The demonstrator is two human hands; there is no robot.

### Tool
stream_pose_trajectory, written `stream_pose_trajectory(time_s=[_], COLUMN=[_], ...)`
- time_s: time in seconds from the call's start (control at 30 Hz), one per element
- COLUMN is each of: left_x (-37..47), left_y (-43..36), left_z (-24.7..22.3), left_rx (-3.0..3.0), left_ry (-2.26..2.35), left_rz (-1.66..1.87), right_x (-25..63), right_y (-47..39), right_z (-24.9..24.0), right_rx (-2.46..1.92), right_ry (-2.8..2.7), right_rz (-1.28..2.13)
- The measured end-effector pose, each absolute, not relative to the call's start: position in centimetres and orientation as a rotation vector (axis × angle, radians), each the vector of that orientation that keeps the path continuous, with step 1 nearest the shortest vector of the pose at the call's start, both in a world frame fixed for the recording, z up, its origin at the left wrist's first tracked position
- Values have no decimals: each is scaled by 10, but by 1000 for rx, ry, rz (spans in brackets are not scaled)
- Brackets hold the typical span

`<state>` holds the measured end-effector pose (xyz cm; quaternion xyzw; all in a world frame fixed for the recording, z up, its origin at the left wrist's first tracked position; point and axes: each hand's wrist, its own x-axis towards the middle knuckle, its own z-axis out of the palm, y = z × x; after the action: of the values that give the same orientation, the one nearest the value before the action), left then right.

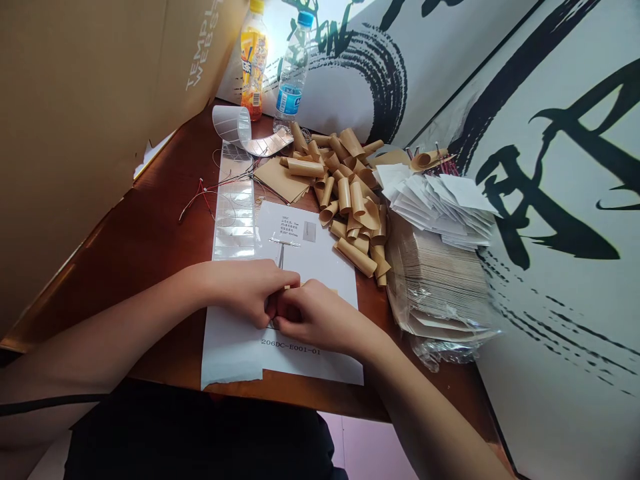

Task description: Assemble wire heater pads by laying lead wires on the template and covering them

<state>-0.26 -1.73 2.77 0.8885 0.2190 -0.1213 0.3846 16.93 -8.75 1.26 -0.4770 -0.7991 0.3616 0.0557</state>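
My left hand (247,288) and my right hand (320,317) meet over a printed white sheet (330,367). Both have their fingers curled closed, thumbs and fingertips touching each other. Whatever they pinch is hidden behind the fingers; a tan edge (333,289) shows just behind the right knuckles. Beyond the hands, a thin grey strip (281,257) lies on the sheet, below small printed text. Along the sheet's left side runs a band of silvery labels (234,230), its far end curling up in a loop.
Rolled brown paper pieces (357,200) are heaped behind the sheet, near a flat brown paper stack (283,179) and thin wires (203,190). On the right, white folded papers (440,207) top a plastic-wrapped stack (445,280). Two bottles (254,67) stand at the back. Cardboard (100,133) walls the left.
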Motion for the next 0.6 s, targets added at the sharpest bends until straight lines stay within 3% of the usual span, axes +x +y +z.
stream_pose_trajectory(time_s=[0.6], left_x=[-1], left_y=[-17], left_z=[33], left_rx=[2246], left_ry=[567], left_rz=[-340], right_x=[169], right_y=[-89], right_z=[11], right_rx=[-1449], right_ry=[-2445], right_rz=[1058])
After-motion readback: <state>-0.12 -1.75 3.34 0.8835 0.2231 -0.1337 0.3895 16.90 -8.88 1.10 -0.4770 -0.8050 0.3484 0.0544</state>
